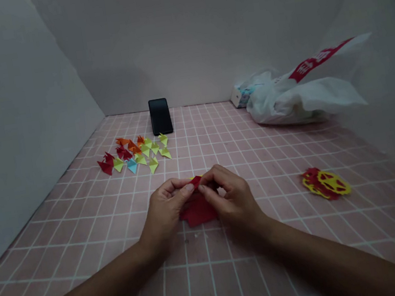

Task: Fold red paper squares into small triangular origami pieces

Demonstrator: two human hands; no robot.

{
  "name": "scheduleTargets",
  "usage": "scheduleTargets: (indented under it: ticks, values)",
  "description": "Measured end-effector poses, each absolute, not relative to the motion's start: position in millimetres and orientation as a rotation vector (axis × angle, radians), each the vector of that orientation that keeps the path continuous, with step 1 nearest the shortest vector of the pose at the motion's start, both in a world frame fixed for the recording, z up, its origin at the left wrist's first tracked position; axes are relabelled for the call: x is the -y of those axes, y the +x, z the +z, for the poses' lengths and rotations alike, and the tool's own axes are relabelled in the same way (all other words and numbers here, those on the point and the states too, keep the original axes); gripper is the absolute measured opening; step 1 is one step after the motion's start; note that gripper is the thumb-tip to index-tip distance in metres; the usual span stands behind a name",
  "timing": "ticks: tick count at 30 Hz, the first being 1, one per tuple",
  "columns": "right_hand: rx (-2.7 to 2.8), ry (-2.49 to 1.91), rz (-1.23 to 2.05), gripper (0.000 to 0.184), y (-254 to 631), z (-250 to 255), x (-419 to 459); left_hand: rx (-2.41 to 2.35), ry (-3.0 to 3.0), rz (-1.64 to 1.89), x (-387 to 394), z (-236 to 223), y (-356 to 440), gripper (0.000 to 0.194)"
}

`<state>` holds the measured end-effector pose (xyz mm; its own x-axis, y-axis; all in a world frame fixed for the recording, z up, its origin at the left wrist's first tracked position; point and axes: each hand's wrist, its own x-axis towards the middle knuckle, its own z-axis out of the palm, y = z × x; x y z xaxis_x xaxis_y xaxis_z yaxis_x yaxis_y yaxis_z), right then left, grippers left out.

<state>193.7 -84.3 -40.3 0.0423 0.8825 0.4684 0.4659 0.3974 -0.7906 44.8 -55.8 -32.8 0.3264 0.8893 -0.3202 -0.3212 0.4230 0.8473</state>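
Between my two hands is a small folded piece of red paper (196, 181), pinched from both sides. My left hand (166, 211) grips its left edge with thumb and forefinger. On the other side, the thumb and curled fingers of my right hand (233, 199) close on it. Beneath it on the table lie red paper sheets (200, 212), partly covered by my hands. A bit of yellow shows just behind the folded piece; what it belongs to I cannot make out.
Several folded paper cranes (139, 151) in red, orange, yellow and blue stand at the back left. Behind them a black phone (160, 116) leans upright. Red and yellow paper cutouts (325, 183) lie at the right. A white plastic bag (287, 102) and a box (238, 97) sit back right.
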Motion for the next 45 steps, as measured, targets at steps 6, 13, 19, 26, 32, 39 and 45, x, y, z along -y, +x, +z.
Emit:
scheduleTargets:
  ticks: [6, 13, 19, 26, 32, 39, 45]
  values:
    - [1.454, -1.28, 0.664, 0.01, 192.3, -40.5, 86.6, -0.925, 0.863, 0.933, 58.1, -32.3, 45.2, 0.028]
    - [1.214, -1.298, 0.935, 0.009, 190.6, -40.1, 84.8, -0.979, 1.046, 0.96, 61.0, -31.4, 46.9, 0.018]
    - [1.182, -1.203, 1.048, 0.012, 191.8, -42.9, 82.8, -0.996, 1.08, 1.012, 58.7, -32.3, 45.3, 0.016]
    - [1.213, -1.164, 1.025, 0.008, 195.6, -44.6, 80.6, -1.002, 1.043, 1.029, 56.3, -29.3, 44.3, 0.017]
    - [1.269, -1.234, 0.954, 0.009, 194.9, -41.4, 81.5, -1.01, 1.105, 1.018, 55.8, -33.6, 44.2, 0.015]
    - [1.113, -1.247, 1.089, 0.014, 193.3, -40.3, 81.1, -1.032, 1.124, 1.012, 59.0, -30.8, 47.2, 0.015]
    - [1.065, -1.232, 1.137, 0.014, 190.0, -39.9, 83.2, -1.033, 1.149, 1.043, 60.3, -31.2, 47.3, 0.013]
